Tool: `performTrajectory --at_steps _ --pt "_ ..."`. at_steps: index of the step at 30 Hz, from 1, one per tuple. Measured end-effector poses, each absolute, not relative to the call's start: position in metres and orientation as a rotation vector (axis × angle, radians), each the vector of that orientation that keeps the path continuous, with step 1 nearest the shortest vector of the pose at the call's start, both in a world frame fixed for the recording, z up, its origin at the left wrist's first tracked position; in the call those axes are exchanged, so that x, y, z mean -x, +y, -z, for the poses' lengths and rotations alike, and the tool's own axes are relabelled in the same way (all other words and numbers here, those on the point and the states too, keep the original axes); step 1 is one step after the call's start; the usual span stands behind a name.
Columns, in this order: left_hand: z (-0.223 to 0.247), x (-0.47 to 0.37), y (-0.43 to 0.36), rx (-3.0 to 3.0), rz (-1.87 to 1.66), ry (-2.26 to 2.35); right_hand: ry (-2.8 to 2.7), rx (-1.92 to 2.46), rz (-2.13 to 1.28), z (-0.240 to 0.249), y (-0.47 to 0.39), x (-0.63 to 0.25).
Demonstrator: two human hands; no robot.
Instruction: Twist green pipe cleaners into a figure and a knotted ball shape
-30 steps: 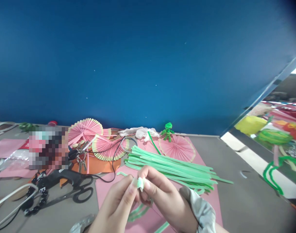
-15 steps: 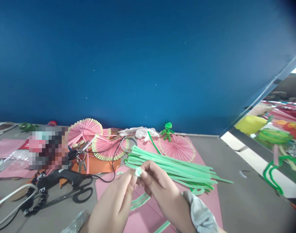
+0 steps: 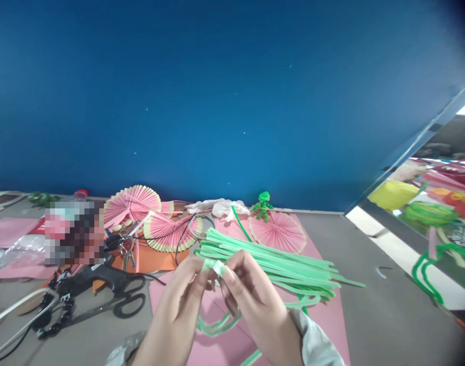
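Observation:
My left hand (image 3: 184,300) and my right hand (image 3: 251,297) meet above a pink sheet (image 3: 232,348). Between their pinched fingertips is a small pale green fuzzy piece (image 3: 218,267), held from both sides. Below the fingers, a pale green pipe cleaner loop (image 3: 217,328) hangs in a curve over the sheet; whether it joins the held piece is hidden. Just behind my right hand lies a bundle of light green pipe cleaners (image 3: 278,262). A small green pipe cleaner figure (image 3: 262,206) stands near the wall.
Pink pleated paper fans (image 3: 171,231) lie along the blue wall (image 3: 217,101). On the left are black scissors (image 3: 129,305), a black glue gun (image 3: 106,274), keys, cords and a plastic bottle. Colourful items and green loops (image 3: 426,274) are beyond the right edge.
My left hand has turned, with its fingers more curled and spread from the palm. More of the pale green piece shows between the fingertips, and the loop below has shifted left and down.

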State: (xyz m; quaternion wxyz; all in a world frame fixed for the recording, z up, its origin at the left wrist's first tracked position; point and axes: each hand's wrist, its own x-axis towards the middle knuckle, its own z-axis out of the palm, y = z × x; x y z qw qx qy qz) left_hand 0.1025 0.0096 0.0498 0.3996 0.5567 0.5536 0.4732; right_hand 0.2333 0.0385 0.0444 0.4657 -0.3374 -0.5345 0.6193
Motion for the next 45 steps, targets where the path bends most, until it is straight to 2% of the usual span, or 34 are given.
performTrajectory --at_steps 8,20,28,37,45 --pt "-0.037 -0.115 0.007 -0.872 -1.394 1.375 -1.204 0.932 -1.467 -0.034 0.034 -0.219" --pt "-0.022 -0.13 0.01 -0.607 -1.28 1.382 -1.054 0.983 -1.321 0.008 0.034 -0.198" --pt "-0.024 -0.141 0.008 -0.605 -1.332 1.445 -1.033 1.015 -1.31 0.017 0.033 -0.192" --pt "0.004 -0.136 -0.006 -1.062 -1.331 1.727 -1.117 0.98 -1.229 0.013 0.033 -0.193" --pt "-0.007 -0.139 -0.003 -0.723 -1.372 1.594 -1.34 1.0 -1.123 0.007 0.029 -0.197"
